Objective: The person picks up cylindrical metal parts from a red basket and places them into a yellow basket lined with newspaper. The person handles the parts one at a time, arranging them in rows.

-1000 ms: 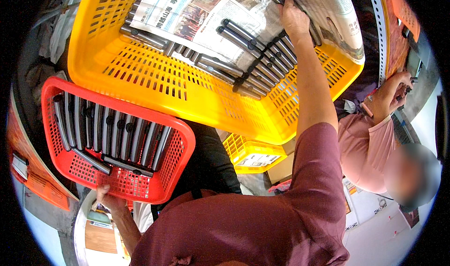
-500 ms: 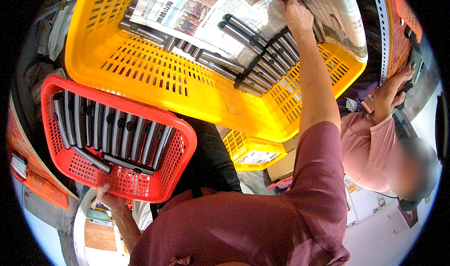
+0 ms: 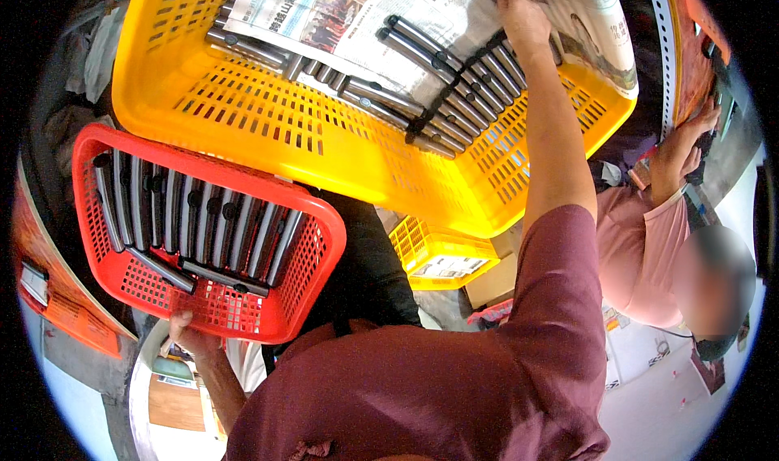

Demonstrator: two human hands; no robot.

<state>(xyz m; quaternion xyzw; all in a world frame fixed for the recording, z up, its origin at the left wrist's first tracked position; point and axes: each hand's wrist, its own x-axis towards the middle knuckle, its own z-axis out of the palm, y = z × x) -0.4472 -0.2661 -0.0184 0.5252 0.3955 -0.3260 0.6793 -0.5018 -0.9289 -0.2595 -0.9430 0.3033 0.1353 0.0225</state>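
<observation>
While the left hand [image 3: 193,336] grips the lower edge of a red basket [image 3: 331,238], its thumb showing and its other fingers mostly hidden, a row of dark tubes [image 3: 189,217] lies in that basket, just beyond those fingers. The right hand [image 3: 526,21] reaches into a yellow basket [image 3: 357,187], its fingers beside more dark tubes near the upper edge of view; whether they are closed on one I cannot tell. Left of these fingers lies a newspaper [image 3: 357,35]; nearer the wrist, silvery tubes [image 3: 469,96] rest side by side.
</observation>
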